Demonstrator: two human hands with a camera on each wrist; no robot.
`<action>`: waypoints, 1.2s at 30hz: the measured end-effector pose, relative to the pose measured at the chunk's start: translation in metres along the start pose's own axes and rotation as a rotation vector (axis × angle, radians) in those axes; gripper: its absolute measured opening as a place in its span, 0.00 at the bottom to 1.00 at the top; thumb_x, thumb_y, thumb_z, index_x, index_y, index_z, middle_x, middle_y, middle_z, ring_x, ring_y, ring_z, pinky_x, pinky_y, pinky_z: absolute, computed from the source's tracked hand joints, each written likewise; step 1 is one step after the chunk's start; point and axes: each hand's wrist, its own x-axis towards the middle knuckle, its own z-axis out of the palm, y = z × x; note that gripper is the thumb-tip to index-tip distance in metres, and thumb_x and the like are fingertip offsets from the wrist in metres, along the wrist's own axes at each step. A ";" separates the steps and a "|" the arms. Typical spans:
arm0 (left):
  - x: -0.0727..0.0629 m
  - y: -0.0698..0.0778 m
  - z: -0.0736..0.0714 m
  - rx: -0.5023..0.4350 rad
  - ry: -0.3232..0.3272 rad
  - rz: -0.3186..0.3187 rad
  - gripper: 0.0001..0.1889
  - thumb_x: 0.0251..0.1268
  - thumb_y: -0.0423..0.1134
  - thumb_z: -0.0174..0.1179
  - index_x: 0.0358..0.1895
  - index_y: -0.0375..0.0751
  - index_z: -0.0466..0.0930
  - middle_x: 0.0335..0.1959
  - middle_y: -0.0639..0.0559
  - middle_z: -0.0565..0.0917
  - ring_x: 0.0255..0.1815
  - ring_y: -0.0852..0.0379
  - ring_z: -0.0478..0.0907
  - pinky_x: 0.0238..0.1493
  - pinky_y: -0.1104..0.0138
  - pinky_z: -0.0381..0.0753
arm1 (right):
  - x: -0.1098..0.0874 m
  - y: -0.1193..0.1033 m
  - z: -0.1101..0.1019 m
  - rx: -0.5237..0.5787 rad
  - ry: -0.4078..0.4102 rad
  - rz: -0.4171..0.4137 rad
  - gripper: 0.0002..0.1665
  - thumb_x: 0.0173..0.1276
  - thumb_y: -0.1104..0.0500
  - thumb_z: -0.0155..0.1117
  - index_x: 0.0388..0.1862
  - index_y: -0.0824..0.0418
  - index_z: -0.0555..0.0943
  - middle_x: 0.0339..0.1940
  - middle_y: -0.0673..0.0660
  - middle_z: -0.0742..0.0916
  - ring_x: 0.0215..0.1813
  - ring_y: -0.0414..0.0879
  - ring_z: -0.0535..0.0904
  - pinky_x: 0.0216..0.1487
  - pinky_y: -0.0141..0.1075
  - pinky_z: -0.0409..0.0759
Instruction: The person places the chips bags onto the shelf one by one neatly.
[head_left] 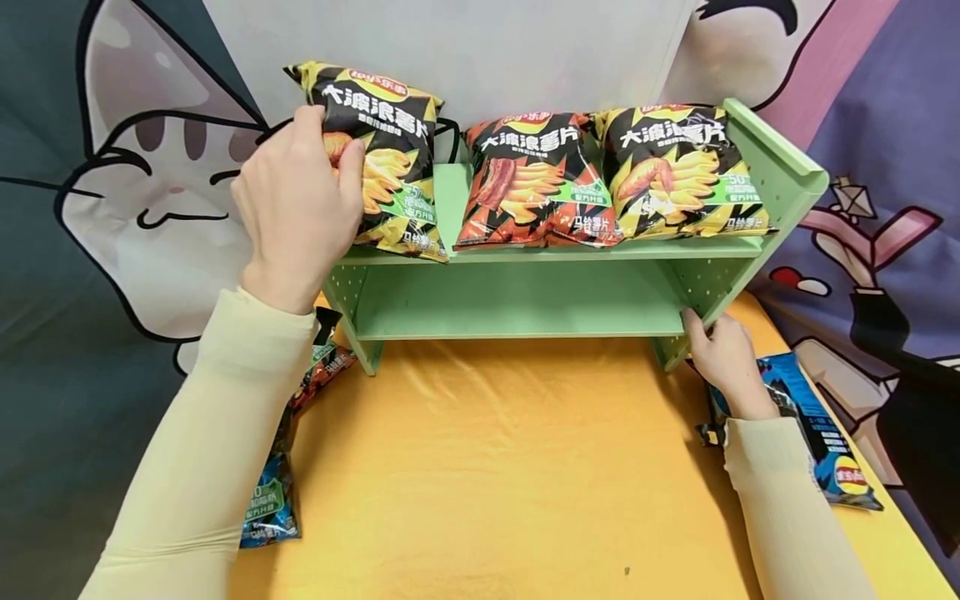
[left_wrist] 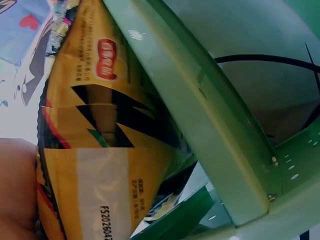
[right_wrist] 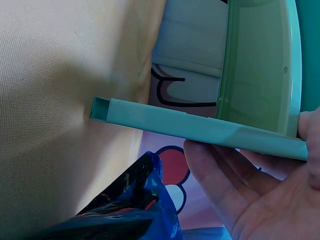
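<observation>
In the head view my left hand point(head_left: 300, 208) grips a yellow-and-black bag of potato chips point(head_left: 390, 167) by its left side, at the left end of the upper shelf. The left wrist view shows the back of that bag point(left_wrist: 105, 125) right beside the green frame point(left_wrist: 200, 110). My right hand point(head_left: 723, 358) holds the lower right side panel of the green shelf rack point(head_left: 517, 304); in the right wrist view, the thumb and fingers point(right_wrist: 215, 175) lie on either side of the panel point(right_wrist: 195, 127). A red chip bag point(head_left: 532, 183) and another yellow-and-black bag point(head_left: 678, 175) stand on the upper shelf.
On the yellow tabletop point(head_left: 487, 467), blue chip bags lie at the right point(head_left: 821, 433) and left point(head_left: 270, 504). A red bag point(head_left: 326, 367) sits by the rack's left leg, partly behind my left arm. A cartoon-printed cloth point(head_left: 172, 250) hangs behind.
</observation>
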 end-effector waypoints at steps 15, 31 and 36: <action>-0.004 0.015 0.010 0.218 -0.010 0.082 0.21 0.81 0.50 0.48 0.58 0.36 0.78 0.42 0.34 0.84 0.36 0.29 0.82 0.27 0.37 0.78 | -0.002 0.002 0.000 -0.001 -0.005 0.012 0.29 0.84 0.45 0.44 0.50 0.69 0.82 0.37 0.72 0.87 0.33 0.60 0.78 0.30 0.41 0.69; -0.005 0.017 0.012 0.280 -0.195 0.057 0.25 0.83 0.49 0.37 0.64 0.34 0.73 0.45 0.30 0.83 0.35 0.26 0.82 0.31 0.37 0.81 | -0.001 0.002 0.000 -0.013 -0.002 0.012 0.29 0.84 0.45 0.43 0.46 0.68 0.81 0.35 0.71 0.86 0.35 0.61 0.78 0.33 0.43 0.69; -0.006 0.015 0.014 0.307 -0.287 0.062 0.28 0.84 0.48 0.34 0.67 0.29 0.72 0.47 0.26 0.84 0.41 0.25 0.83 0.35 0.37 0.82 | -0.002 0.001 0.001 -0.017 0.005 0.009 0.29 0.84 0.45 0.44 0.43 0.68 0.81 0.33 0.70 0.86 0.32 0.60 0.77 0.30 0.41 0.69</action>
